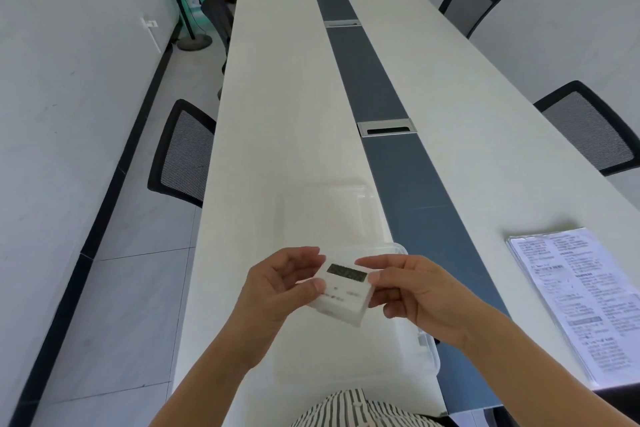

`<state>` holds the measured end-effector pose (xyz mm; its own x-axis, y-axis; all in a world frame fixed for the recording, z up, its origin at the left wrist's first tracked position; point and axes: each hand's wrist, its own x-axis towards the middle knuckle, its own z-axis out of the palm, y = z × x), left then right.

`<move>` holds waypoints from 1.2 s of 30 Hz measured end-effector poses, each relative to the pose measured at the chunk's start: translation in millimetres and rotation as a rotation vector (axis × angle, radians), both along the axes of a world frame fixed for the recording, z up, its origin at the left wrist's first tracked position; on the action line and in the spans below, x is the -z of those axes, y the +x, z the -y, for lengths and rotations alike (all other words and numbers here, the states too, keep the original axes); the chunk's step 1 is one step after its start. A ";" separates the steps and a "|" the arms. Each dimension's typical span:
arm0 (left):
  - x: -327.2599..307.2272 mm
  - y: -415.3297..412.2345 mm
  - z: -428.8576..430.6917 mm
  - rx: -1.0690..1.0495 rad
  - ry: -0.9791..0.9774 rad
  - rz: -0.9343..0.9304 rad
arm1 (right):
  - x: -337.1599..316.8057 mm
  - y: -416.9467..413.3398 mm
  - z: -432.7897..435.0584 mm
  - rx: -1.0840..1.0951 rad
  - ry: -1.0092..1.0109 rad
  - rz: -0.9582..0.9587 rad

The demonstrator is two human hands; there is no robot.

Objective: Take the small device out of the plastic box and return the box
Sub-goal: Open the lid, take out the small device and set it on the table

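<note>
A small white device (pixel 343 293) with a dark display is held in the air between both hands, above the table's near end. My left hand (pixel 277 288) grips its left side with thumb and fingers. My right hand (pixel 415 291) pinches its right edge. Beneath them the translucent plastic box (pixel 398 357) rests on the white table, its open cavity facing up. The clear lid (pixel 325 208) lies flat on the table just beyond the box.
The long white table (pixel 277 97) has a dark centre strip with two metal cable ports (pixel 386 127). A stack of printed sheets (pixel 581 302) lies at the right. Black mesh chairs (pixel 183 152) stand along both sides.
</note>
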<state>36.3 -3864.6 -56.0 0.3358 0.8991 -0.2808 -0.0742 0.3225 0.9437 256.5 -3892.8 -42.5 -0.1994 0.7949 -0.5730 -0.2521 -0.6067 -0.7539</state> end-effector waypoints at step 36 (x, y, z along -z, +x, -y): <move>103.9 151.8 -96.8 0.282 0.259 -0.994 | 133.3 222.1 -75.0 0.389 -0.025 0.904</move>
<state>188.2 -3767.9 -159.9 0.2670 0.8961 -0.3546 0.8132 -0.0120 0.5819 478.7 -3817.8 -175.8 0.5948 0.6982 -0.3984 0.2278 -0.6217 -0.7494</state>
